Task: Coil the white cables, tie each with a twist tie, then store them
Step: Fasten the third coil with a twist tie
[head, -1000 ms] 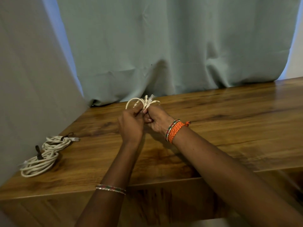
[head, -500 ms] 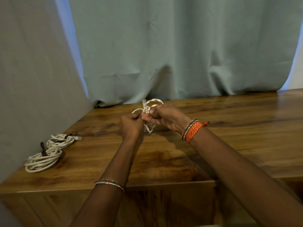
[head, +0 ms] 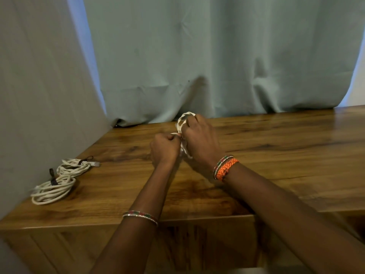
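Observation:
A small coil of white cable is held upright above the wooden table, near its back edge. My right hand grips the coil, its fingers curled round the loops. My left hand is fisted beside it and pinches something thin at the coil's middle; what it pinches is hidden by the fingers. Two other white cable coils lie at the table's left end: the nearer coil and the farther coil, each bound with a dark tie.
A pale green curtain hangs right behind the table. A grey panel closes off the left side next to the bound coils. The table's front edge runs just below my forearms.
My right hand has turned over the coil, which now stands more upright with its loop pointing up. Both hands have shifted slightly to the right and away from me.

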